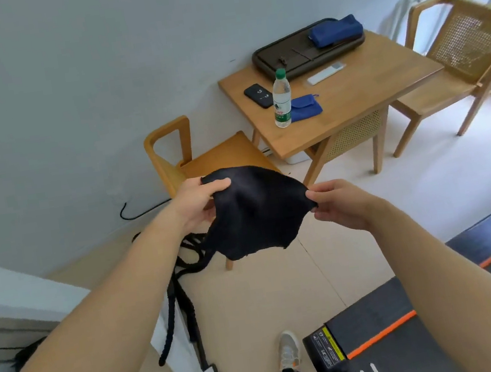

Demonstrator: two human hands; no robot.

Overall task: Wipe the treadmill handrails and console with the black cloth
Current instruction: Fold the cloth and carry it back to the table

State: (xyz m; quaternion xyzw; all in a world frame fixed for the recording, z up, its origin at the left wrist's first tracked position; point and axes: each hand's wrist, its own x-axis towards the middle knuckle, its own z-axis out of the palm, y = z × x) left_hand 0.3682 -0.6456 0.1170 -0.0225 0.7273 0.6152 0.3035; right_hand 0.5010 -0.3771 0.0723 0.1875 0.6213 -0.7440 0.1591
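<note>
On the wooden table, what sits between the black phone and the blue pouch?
In the head view, a clear plastic water bottle with a green cap stands between the black phone and the blue fabric pouch.

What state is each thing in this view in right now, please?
Black cloth: spread open in the air, held at two corners.
Left hand: pinching the cloth's left corner.
Right hand: pinching its right corner.
Clear plastic water bottle with green cap: upright, capped, on the wooden table.
Black phone: lying flat.
Small blue pouch: lying flat beside the bottle.
</note>
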